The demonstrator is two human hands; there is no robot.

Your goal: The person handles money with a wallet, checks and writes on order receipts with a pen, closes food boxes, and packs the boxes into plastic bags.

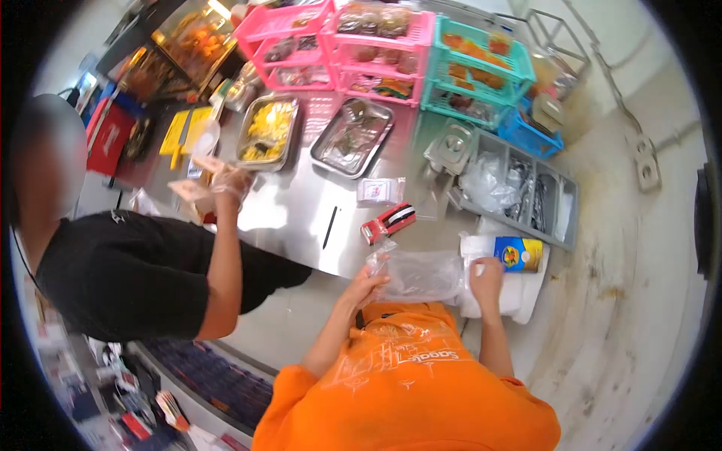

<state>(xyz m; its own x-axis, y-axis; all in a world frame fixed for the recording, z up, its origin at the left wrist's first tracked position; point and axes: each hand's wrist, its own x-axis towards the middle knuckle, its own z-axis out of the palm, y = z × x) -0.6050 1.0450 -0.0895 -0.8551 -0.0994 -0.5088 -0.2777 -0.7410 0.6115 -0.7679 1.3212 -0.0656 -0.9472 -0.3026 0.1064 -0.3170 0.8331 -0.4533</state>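
Note:
A clear plastic bag (425,275) is stretched out between my two hands, just above the near edge of the steel counter. My left hand (365,289) grips the bag's bunched left end. At the bag's right end, my right hand (486,279) has its fingers curled in a pinch on the edge. Under and beside that hand lies a stack of white bags (511,295), with a blue and yellow packet (519,254) on top. Beyond the bag, a red stapler-like device (388,223) lies next to a small clear packet (380,192).
A co-worker in a black shirt (135,274) stands at left, a gloved hand (232,184) over the counter. Steel trays (297,143) (387,150), a black pen (329,228), a grey divided bin (568,218), pink racks (331,56) and a green rack (519,64) stand around.

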